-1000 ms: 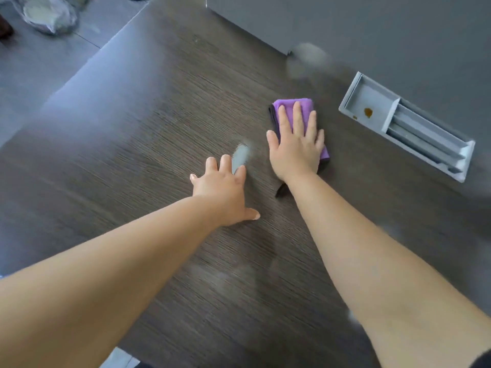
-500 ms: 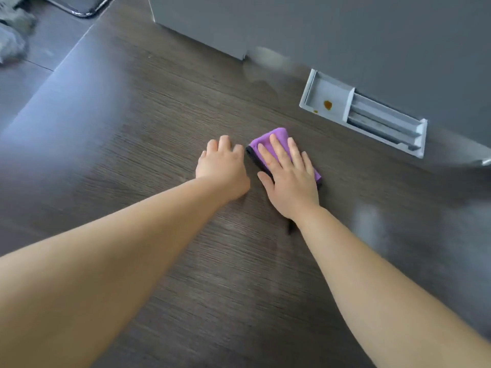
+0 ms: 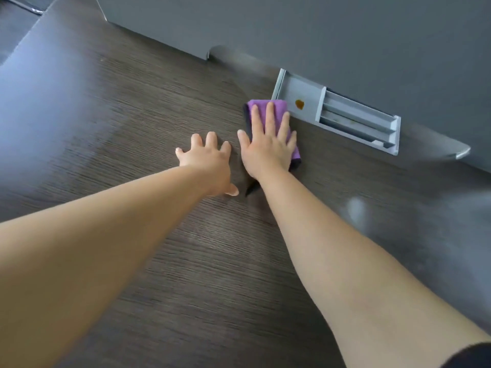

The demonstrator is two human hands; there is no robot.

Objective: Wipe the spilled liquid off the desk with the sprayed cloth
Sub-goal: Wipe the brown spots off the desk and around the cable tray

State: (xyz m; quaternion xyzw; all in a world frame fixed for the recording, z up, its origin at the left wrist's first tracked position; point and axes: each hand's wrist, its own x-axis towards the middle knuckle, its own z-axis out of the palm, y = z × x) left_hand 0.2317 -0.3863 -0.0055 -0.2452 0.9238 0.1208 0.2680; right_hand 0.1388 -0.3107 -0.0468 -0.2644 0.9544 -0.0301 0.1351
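A folded purple cloth [image 3: 276, 108] with a dark edge lies on the dark wood-grain desk [image 3: 132, 115]. My right hand [image 3: 265, 144] presses flat on the cloth, fingers straight and spread, and hides most of it. The cloth's far edge touches the corner of a grey tray. My left hand [image 3: 206, 159] rests on the bare desk just left of the cloth, fingers spread, holding nothing. A faint damp sheen [image 3: 356, 211] shows on the desk to the right of my right forearm.
A grey plastic tray [image 3: 342, 115] with slotted compartments lies against the grey partition wall [image 3: 318, 35]; a small brown drop [image 3: 299, 104] sits in its left compartment. The desk's left edge [image 3: 24, 43] falls away toward the floor.
My right hand has pushed the cloth away from me, up to the tray's corner. My left hand has stayed beside it on the desk. The pale streak seen a second ago is gone.
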